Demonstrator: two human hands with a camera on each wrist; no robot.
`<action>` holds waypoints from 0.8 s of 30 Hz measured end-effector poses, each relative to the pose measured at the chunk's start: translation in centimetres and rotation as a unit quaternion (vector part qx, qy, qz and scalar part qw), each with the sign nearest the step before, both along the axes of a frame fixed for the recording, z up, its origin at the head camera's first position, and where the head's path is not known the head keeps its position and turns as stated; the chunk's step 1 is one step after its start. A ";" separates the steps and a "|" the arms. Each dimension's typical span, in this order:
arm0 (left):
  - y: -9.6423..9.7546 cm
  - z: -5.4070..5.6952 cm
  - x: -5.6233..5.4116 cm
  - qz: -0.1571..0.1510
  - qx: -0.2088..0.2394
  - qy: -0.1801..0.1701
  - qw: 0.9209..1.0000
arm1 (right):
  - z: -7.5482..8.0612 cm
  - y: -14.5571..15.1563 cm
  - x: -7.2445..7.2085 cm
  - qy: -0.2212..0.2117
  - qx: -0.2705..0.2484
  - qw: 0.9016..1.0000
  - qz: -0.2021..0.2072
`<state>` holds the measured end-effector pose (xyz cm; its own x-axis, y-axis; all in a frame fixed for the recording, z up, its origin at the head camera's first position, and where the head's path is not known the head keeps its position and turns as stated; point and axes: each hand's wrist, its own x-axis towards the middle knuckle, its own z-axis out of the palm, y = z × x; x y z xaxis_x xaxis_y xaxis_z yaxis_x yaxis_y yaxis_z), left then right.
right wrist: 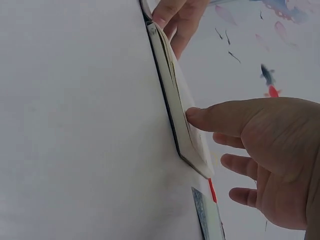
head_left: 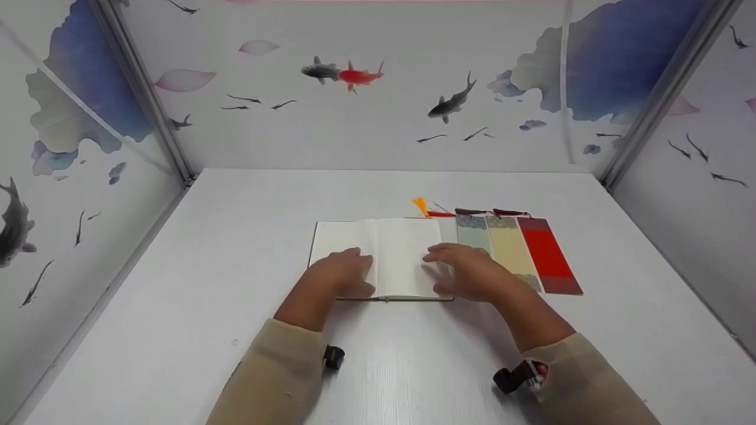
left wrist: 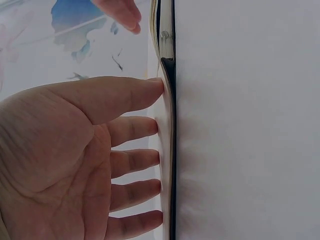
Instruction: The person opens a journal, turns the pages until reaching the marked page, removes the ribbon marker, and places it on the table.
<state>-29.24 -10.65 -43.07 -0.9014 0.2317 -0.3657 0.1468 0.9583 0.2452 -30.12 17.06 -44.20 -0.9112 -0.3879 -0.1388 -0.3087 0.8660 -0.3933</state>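
Observation:
An open notebook (head_left: pixel 404 251) with blank white pages lies flat on the white table. On its left page my left hand (head_left: pixel 339 274) rests its fingertips, the fingers spread and fairly straight in the left wrist view. Over the right page's outer edge is my right hand (head_left: pixel 472 273), palm down. In the right wrist view its thumb touches the edge of the notebook's thicker page block (right wrist: pixel 175 95), while the other fingers extend loosely. Neither hand grips anything. Beside the notebook lie a pale green bookmark (head_left: pixel 472 236), partly behind the right hand, a yellow bookmark (head_left: pixel 509 248) and a red bookmark (head_left: pixel 549 257).
Dark tassels (head_left: pixel 472 211) lie at the bookmarks' far ends. An orange tassel (head_left: pixel 420 206) and a narrow red strip (head_left: pixel 441 214) show behind the notebook. White panels (head_left: pixel 378 130) painted with fish and petals enclose the table (head_left: pixel 248 236) at the back and both sides.

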 end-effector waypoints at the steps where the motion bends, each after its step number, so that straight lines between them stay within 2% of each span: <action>1: 0.0 0.0 0.0 -0.001 -0.001 0.000 1.000 | -0.1 0.0 0.0 -0.001 0.002 1.000 0.006; 11: -0.1 0.1 -0.1 -0.005 0.000 -0.003 1.000 | -0.4 0.2 0.0 -0.020 0.045 0.997 0.054; 24: 0.1 0.1 -0.2 -0.004 0.005 0.005 1.000 | 0.0 1.1 0.1 -0.042 0.024 0.998 0.036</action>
<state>-29.44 -10.52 -42.94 -0.9030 0.2424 -0.3548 0.1566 0.9546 0.2536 -30.01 18.12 -44.24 -0.8658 -0.4420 -0.2345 -0.3374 0.8618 -0.3789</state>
